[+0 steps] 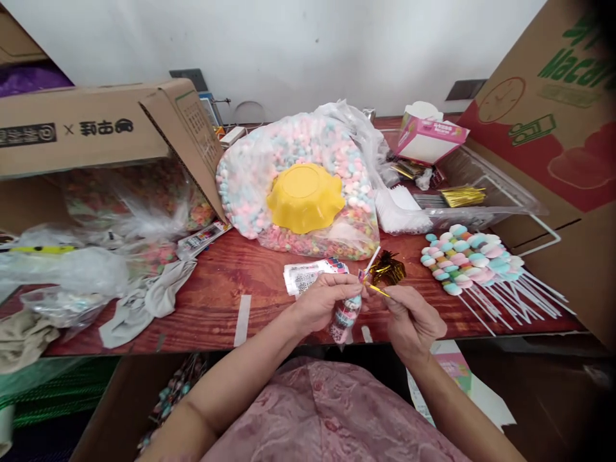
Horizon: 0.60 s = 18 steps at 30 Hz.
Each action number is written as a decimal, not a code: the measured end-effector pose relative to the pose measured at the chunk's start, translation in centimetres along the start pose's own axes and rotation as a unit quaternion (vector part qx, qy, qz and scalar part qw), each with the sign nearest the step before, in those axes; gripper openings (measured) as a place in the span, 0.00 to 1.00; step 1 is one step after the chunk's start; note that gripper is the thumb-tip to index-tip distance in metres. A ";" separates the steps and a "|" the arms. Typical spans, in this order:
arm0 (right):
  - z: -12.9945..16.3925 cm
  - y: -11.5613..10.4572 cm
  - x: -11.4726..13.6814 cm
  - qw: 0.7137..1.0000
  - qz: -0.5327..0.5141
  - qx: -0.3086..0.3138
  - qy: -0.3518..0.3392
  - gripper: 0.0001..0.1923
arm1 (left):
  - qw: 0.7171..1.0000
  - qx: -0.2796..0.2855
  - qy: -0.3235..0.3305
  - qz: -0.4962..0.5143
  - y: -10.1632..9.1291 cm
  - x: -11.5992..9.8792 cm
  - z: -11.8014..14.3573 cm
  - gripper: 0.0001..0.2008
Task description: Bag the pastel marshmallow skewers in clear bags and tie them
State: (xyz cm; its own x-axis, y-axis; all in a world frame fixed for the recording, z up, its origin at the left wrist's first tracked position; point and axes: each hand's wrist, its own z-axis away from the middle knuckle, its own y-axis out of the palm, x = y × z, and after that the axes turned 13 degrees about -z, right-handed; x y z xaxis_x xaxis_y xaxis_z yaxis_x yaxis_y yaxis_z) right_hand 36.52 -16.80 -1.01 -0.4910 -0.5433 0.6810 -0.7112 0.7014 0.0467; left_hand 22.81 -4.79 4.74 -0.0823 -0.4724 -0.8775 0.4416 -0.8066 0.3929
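Observation:
My left hand (332, 295) pinches the gathered neck of a small clear bag of marshmallows on a stick (344, 319). The bag hangs down below my fingers, and its white stick points up to the right. My right hand (414, 319) is closed on a gold twist tie (378, 290), which reaches across to the bag's neck. Just behind my hands lies a bunch of gold twist ties (387, 268). Flat printed bags (312, 274) lie on the table to the left of it.
A yellow scalloped bowl (306, 197) rests upside down on a big bag of marshmallows (245, 173). Marshmallow skewers (474, 256) are stacked at right. Behind them stands a clear plastic bin (505, 199). Cardboard boxes (96, 125) flank both sides; a grey cloth (144, 301) lies left.

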 end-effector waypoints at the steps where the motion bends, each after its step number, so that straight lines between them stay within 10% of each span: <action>1: 0.2 0.4 0.3 0.999 -0.028 0.001 0.027 0.11 | 1.000 -0.011 0.007 -0.007 -0.2 0.2 0.0 0.19; 8: -2.4 1.0 1.1 0.917 -0.148 0.183 0.322 0.13 | 0.939 -0.068 0.180 -0.285 -2.2 0.2 2.2 0.14; 18: -3.8 3.6 1.3 0.876 -0.093 0.359 0.308 0.08 | 0.924 -0.106 0.161 -0.332 -4.1 0.7 4.0 0.13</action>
State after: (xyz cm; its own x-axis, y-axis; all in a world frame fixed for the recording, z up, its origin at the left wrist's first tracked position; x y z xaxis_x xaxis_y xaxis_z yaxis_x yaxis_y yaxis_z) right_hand 35.21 -13.18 2.78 -0.1262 -0.1110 0.9858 -0.9917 0.0370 -0.1228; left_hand 17.41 -3.22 3.66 -0.1430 0.2577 -0.9556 0.5573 -0.7769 -0.2929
